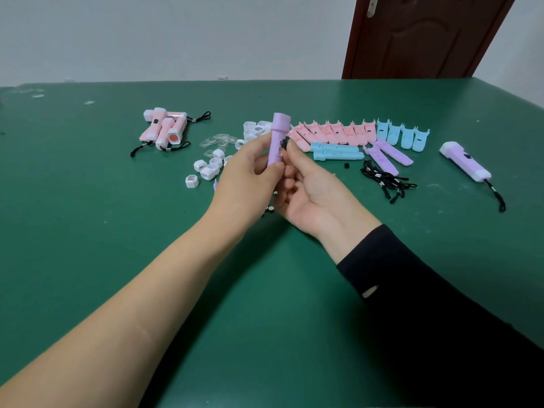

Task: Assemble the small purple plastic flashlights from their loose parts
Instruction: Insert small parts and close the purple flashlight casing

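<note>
Left hand (pixel 250 169) grips the purple flashlight body (pixel 278 136) around its lower half, thumb in front and fingers curled behind, holding it upright above the green table (pixel 88 231) with the wide open head end on top. Right hand (pixel 309 189) comes in from the body's right, palm up; its thumb tip presses a small black switch piece (pixel 283 144) set in the side of the body, and its curled fingers close on the body's lower end.

Left of the held body lie white caps (pixel 206 169) and clear lenses (pixel 217 141), and farther left a heap of finished pink flashlights (pixel 164 128) with black cords. Right of the body runs a row of pink half shells (pixel 329 132), then blue half shells (pixel 403 135) beyond them. Below that row, still right of the body, lie two more blue shells (pixel 337 151), a pair of purple half shells (pixel 388 156) and a tangle of black lanyards (pixel 385 181). Far right of the body rests a finished purple flashlight (pixel 465 161) with white ends and a cord. Under the hands a few small round pieces (pixel 269 208) sit on the table, too small to identify
</note>
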A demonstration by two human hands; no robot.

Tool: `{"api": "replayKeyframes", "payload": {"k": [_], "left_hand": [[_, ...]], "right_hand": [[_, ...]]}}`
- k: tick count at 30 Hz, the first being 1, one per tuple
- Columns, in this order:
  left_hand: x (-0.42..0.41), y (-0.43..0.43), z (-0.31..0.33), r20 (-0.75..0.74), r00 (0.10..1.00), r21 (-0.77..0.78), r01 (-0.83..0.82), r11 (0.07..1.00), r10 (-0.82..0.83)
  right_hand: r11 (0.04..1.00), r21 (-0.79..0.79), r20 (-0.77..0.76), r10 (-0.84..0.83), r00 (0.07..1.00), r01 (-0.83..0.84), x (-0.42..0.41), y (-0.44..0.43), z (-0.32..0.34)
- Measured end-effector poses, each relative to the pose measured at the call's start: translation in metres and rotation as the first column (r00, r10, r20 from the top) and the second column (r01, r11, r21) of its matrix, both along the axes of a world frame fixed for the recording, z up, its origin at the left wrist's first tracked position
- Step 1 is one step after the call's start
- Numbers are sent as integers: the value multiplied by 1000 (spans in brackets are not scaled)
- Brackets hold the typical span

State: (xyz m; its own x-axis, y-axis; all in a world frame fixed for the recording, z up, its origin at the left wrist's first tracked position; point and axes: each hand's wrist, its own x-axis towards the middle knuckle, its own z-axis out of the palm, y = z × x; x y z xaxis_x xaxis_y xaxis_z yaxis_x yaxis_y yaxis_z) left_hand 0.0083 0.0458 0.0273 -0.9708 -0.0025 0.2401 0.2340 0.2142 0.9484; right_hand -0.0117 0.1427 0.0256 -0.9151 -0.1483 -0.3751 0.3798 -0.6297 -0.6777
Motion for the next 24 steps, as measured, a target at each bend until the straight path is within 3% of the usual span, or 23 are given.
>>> {"api": "replayKeyframes", "payload": {"k": [24], "left_hand": [[3, 0, 0, 9, 1000, -3, -13, 1000, 13]], "right_hand": [[992, 123, -6, -3, 1000, 3, 6, -6, -4]]}}
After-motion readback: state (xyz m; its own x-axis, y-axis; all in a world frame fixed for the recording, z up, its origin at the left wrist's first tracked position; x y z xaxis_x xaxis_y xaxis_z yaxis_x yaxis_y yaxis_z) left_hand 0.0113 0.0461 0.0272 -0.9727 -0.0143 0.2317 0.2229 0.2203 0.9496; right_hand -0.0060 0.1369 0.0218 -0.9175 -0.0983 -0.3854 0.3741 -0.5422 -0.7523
